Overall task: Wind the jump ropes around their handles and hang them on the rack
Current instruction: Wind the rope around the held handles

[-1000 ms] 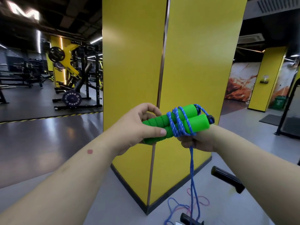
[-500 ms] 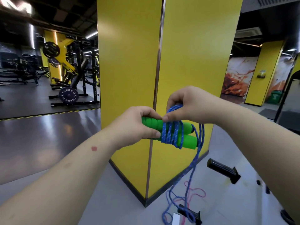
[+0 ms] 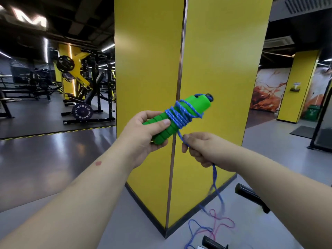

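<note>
- Handles (image 3: 177,119): two green foam grips are bundled side by side and tilted up to the right. The left hand (image 3: 143,135) clamps their lower ends, thumb across the front and fingers curled behind. This grip appears to keep the upper half bare for winding.
- Blue rope (image 3: 181,115): several turns sit around the middle of the pair, crossing one another. One strand runs down from the coil into the right hand (image 3: 201,150).
- Right hand: fingers are curled round the strand, pinching it just below the handles. The line between coil and hand looks taut, which should keep the turns tight.
- Slack: the remainder hangs from the right hand to the floor and is blurred there. It lies near a pink rope (image 3: 222,221) and black handles (image 3: 251,196); whether the two ropes are tangled cannot be told.
- Clearance: the yellow pillar (image 3: 215,69) stands directly behind the hands, its metal corner strip in line with them. Open floor lies to the left and right, so wider winding arcs seem better swung sideways than forward.
- Rack: no hanging rack is identifiable in view; winding seems partly done.
</note>
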`<action>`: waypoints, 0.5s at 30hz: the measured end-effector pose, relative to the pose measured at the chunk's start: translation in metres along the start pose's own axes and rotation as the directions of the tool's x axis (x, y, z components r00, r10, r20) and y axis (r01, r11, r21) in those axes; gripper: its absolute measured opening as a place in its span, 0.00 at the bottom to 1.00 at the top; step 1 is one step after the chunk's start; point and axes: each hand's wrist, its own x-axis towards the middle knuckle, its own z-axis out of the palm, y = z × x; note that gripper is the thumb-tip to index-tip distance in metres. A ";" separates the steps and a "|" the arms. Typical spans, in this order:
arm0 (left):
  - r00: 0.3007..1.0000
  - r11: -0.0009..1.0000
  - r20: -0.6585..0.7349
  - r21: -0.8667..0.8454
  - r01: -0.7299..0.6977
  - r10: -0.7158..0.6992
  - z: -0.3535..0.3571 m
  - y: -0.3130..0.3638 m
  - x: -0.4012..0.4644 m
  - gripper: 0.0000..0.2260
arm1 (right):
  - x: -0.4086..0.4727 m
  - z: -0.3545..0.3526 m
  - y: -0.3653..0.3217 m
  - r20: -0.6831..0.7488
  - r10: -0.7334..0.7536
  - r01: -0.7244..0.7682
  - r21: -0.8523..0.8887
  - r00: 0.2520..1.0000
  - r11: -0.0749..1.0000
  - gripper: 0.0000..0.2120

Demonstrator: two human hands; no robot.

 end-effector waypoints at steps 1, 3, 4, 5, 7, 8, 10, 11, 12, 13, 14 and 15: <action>0.995 0.995 -0.085 0.094 -0.036 0.044 0.000 -0.005 0.003 0.11 | -0.001 0.004 0.000 -0.020 -0.006 0.004 -0.080 1.000 0.997 0.17; 0.973 0.938 -0.161 0.331 -0.106 0.166 0.000 -0.015 0.006 0.11 | -0.010 0.013 -0.013 -0.070 -0.053 0.025 -0.362 0.996 0.932 0.15; 0.963 0.892 -0.156 0.431 -0.133 0.219 0.001 -0.019 0.007 0.11 | -0.014 0.016 -0.019 -0.071 -0.104 0.053 -0.513 0.992 0.857 0.14; 0.957 0.841 -0.135 0.519 -0.153 0.257 0.002 -0.022 0.007 0.12 | -0.018 0.019 -0.025 -0.051 -0.159 0.090 -0.642 0.986 0.762 0.14; 0.954 0.720 -0.075 0.673 -0.168 0.292 0.005 -0.025 0.005 0.13 | -0.024 0.021 -0.036 0.014 -0.222 0.146 -0.791 0.975 0.594 0.14; 0.959 0.670 -0.037 0.723 -0.169 0.282 0.006 -0.025 0.004 0.13 | -0.026 0.019 -0.041 0.028 -0.238 0.158 -0.822 0.971 0.547 0.13; 0.974 0.640 0.065 0.744 -0.192 0.217 0.007 -0.023 0.000 0.13 | -0.026 0.006 -0.050 -0.008 -0.257 0.140 -0.822 0.966 0.552 0.10; 0.976 0.640 0.129 0.739 -0.211 0.174 0.008 -0.021 -0.003 0.13 | -0.025 -0.003 -0.054 -0.043 -0.279 0.137 -0.793 0.959 0.593 0.08; 0.973 0.642 0.188 0.732 -0.228 0.132 0.009 -0.018 -0.006 0.13 | -0.024 -0.011 -0.057 -0.073 -0.298 0.141 -0.758 0.952 0.636 0.07; 0.968 0.653 0.232 0.720 -0.234 0.092 0.010 -0.015 -0.008 0.14 | -0.023 -0.020 -0.058 -0.097 -0.307 0.147 -0.718 0.947 0.681 0.08; 0.963 0.686 0.265 0.690 -0.229 0.055 0.009 -0.011 -0.009 0.14 | -0.021 -0.027 -0.059 -0.109 -0.308 0.161 -0.664 0.945 0.730 0.09; 0.955 0.743 0.295 0.635 -0.212 0.020 0.008 -0.007 -0.009 0.15 | -0.020 -0.033 -0.059 -0.119 -0.301 0.175 -0.596 0.946 0.784 0.09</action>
